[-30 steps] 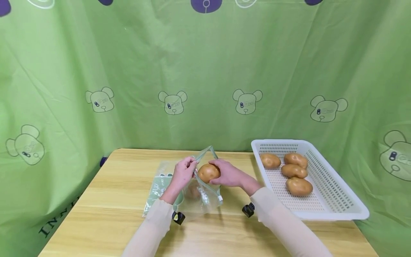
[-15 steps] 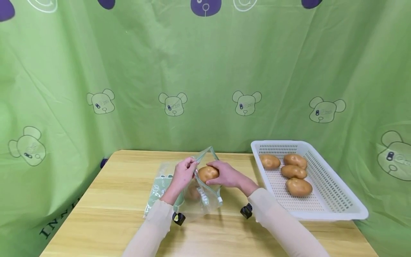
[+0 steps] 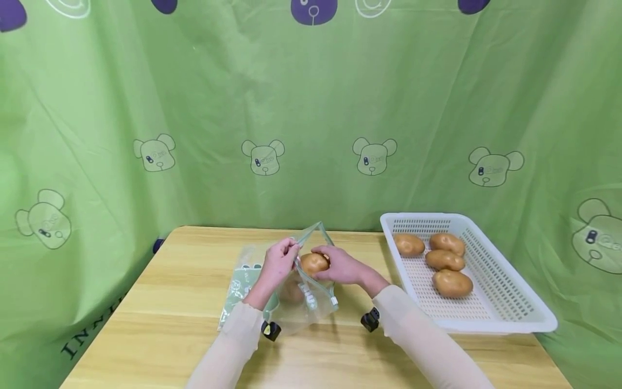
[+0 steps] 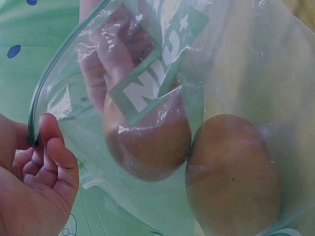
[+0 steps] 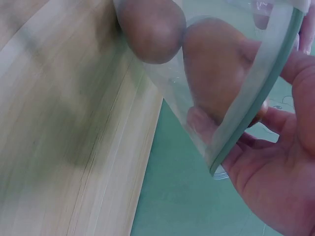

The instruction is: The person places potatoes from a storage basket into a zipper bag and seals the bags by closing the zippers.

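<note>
A clear zip bag with a green zip edge stands open at its mouth on the table. My left hand pinches the left side of the mouth between thumb and fingers, seen closely in the left wrist view. My right hand grips a brown potato and reaches inside the bag's mouth, its fingers curled round the potato. In the right wrist view, the held potato touches another potato, which sits deeper in the bag. The bag's film partly veils both potatoes.
A white perforated basket at the right holds several potatoes. Green-printed plastic lies flat on the wooden table left of the bag. A green curtain hangs behind the table.
My right hand has moved slightly left and down, taking the potato a little deeper into the bag. The left hand stays at the bag's edge.
</note>
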The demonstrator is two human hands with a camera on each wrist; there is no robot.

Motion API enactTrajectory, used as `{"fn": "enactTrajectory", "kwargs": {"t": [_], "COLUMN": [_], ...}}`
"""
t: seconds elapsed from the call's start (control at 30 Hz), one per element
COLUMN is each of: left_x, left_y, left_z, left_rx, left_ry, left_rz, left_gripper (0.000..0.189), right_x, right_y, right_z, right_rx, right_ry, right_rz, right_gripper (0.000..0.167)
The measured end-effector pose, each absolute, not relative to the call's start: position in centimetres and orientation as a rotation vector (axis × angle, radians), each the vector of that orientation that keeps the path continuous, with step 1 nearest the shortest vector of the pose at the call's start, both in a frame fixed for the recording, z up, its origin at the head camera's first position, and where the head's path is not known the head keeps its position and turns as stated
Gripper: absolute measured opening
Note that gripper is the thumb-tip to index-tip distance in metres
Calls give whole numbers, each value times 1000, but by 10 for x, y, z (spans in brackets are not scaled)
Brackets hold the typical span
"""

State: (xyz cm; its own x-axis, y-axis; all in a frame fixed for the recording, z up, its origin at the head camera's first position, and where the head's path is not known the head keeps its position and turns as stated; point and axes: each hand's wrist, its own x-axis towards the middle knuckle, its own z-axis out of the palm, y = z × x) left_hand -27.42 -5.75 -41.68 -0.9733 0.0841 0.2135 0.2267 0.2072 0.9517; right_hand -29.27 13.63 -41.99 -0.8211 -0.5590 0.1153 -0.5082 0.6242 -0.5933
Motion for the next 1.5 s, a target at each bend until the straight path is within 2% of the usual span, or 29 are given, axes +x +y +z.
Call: {"fn": "enactTrajectory", "kwargs": {"t": [0.6, 0.7, 0.87, 0.97, 1.27, 1.5], "left_x": [-275, -276, -277, -278, -278, -277], "left_y": [-56, -56, -57, -58, -59, -61], "left_z": [-416, -416, -417, -417, -419, -420], "left_rx": [-333, -332, -303, -294, -264, -261], "left_ry": [-2323, -2324, -2337, -2337, -2289, -2270], "left_rz": [-1861, -1855, -1875, -1887, -1953, -1951], "left_gripper": [14, 14, 12, 11, 12, 12], "right_x": [-301, -304, -307, -308, -303, -300], "right_y": [135, 136, 135, 135, 147, 184], "right_z": [-428, -429, -432, -433, -416, -391], "right_rx": [-882, -860, -813, -814, -995, -991], "right_ry": [2700, 2659, 2614, 2613, 2671, 2713], "right_rz": [-1083, -1138, -1236, -1244, -1114, -1112], "right_gripper": [66, 57, 31, 23, 26, 29]}}
